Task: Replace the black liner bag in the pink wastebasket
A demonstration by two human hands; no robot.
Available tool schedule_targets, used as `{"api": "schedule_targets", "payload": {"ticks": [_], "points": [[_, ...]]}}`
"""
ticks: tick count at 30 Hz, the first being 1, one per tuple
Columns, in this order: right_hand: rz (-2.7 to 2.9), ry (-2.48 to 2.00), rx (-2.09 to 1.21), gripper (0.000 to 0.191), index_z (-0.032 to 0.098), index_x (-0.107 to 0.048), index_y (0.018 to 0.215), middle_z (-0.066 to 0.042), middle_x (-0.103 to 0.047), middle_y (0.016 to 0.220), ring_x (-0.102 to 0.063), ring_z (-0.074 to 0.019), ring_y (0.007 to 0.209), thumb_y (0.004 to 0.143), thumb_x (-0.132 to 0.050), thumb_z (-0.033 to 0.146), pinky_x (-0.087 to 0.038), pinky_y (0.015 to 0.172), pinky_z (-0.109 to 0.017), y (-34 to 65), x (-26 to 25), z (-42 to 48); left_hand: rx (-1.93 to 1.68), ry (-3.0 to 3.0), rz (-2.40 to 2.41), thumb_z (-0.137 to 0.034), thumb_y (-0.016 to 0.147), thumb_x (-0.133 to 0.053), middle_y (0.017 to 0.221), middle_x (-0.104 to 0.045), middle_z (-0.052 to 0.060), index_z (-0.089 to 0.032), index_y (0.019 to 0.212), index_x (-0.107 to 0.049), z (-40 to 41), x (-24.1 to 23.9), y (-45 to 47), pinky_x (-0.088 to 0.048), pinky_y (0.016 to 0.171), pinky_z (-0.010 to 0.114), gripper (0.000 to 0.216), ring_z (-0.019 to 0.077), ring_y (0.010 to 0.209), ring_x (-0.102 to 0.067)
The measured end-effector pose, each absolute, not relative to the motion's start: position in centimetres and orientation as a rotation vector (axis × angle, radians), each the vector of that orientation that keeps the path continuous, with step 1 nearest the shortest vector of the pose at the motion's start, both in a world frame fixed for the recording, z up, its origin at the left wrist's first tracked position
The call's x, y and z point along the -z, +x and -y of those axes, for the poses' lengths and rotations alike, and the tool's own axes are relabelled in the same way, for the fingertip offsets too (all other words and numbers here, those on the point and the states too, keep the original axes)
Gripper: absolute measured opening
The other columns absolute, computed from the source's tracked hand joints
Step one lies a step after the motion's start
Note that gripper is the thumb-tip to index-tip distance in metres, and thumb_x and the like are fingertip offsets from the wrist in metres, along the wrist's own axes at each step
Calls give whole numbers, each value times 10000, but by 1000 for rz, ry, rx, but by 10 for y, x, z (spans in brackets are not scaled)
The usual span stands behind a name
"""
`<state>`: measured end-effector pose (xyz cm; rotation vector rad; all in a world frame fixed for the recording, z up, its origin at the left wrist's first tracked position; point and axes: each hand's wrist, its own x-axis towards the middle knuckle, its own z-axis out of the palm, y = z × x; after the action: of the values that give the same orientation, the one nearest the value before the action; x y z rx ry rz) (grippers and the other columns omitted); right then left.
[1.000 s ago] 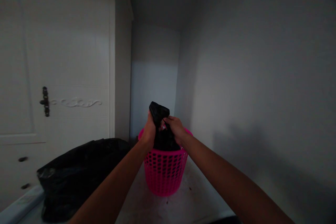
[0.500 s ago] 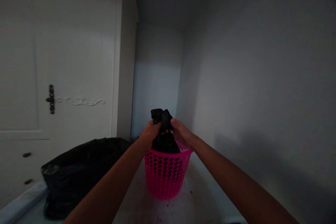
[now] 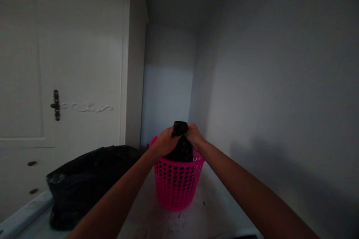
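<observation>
A black plastic bag (image 3: 181,152) stands inside a pink perforated basket (image 3: 176,194), its gathered neck sticking up above the rim. From the left, my left hand (image 3: 166,142) is closed around that neck. My right hand (image 3: 194,135) grips the neck from the other side, so both hands nearly meet at the bag's top. The fingertips are partly hidden behind the bunched plastic. Whatever the bag holds cannot be seen.
A larger black plastic bag (image 3: 81,179) rests to the left on the pale surface (image 3: 213,209). Behind it stands a white wardrobe (image 3: 86,63) with a dark handle (image 3: 56,105). A grey wall (image 3: 275,82) runs along the right.
Both hands have drawn closer together at the bag's neck. The loose black ends on top are now bunched smaller and lower. The basket stays where it was.
</observation>
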<state>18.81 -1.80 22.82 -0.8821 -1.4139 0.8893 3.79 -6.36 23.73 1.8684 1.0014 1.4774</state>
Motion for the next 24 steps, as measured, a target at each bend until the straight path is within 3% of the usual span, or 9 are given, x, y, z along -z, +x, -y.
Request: {"api": "schedule_targets", "payload": {"ticks": [5, 9, 13, 18, 21, 24], "points": [[1502, -740, -1311, 203, 204, -695, 695, -31, -712, 642, -676, -230, 743, 712, -741, 400, -542, 728, -345, 195, -237, 30, -1464, 2175, -1020, -298, 839, -658, 950, -813, 100, -200, 898, -773, 64, -242, 32, -559, 872, 401, 162, 302, 919, -737], [1614, -634, -1482, 221, 175, -757, 812, -42, -779, 788, -710, -198, 809, 635, -805, 299, -555, 825, -313, 207, -240, 42, -1433, 2067, -1039, -386, 848, -664, 994, -819, 97, -163, 975, -767, 59, -240, 27, -581, 899, 422, 276, 299, 973, -744], [1689, -690, -1440, 280, 157, -773, 867, -24, -780, 787, -707, -167, 751, 589, -772, 191, -550, 810, -306, 215, -235, 40, -1396, 1973, -1015, -488, 872, -648, 1039, -825, 101, -142, 1065, -772, 54, -235, 26, -593, 895, 420, 416, 289, 996, -751], [1723, -775, -1310, 167, 173, -736, 772, 1, -738, 680, -662, -152, 645, 617, -672, 173, -523, 680, -276, 210, -228, 34, -1360, 2055, -1129, -537, 909, -575, 943, -811, 117, -142, 956, -763, 53, -233, 29, -580, 797, 390, 440, 297, 928, -749], [1722, -765, -1311, 130, 178, -704, 760, -4, -720, 671, -651, -165, 643, 630, -699, 180, -529, 682, -294, 206, -227, 36, -1369, 2108, -1227, -508, 939, -533, 912, -798, 125, -155, 896, -739, 54, -236, 30, -556, 758, 378, 411, 297, 885, -741], [1779, -801, -1148, 183, 180, -693, 840, -16, -718, 748, -671, -196, 736, 692, -767, 260, -556, 755, -341, 202, -228, 40, -1420, 2158, -1297, -421, 965, -510, 971, -803, 139, -164, 926, -738, 55, -238, 30, -538, 828, 377, 346, 287, 919, -743]]}}
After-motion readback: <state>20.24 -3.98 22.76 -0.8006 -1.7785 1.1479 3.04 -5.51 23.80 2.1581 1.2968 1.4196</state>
